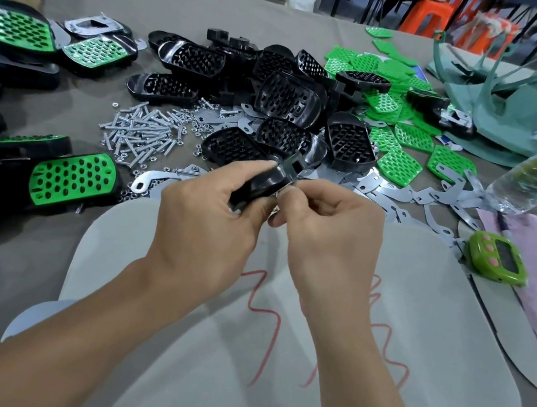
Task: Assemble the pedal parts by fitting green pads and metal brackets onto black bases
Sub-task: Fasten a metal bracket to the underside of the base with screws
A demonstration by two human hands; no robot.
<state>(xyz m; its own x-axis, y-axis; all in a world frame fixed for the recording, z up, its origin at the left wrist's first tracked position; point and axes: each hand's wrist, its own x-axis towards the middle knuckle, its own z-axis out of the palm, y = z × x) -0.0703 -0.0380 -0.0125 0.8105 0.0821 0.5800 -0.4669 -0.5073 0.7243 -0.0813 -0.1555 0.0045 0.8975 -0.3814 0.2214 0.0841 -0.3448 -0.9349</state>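
Holding black plastic pedal base (pixel 259 184) in curled left hand (pixel 203 218), above pale grey mat (pixel 415 327) | pinching small silvery piece (pixel 281 194) against its end with right hand (pixel 329 225) | keep base steady, seat squarely before pressing.

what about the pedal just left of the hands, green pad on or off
On: the pedal shows a green pad seated inside its black rim.

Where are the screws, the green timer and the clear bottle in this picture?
screws (pixel 142 137), head view, middle of the pile.
timer (pixel 497 259), head view, its top face.
bottle (pixel 533 173), head view, its clear body.
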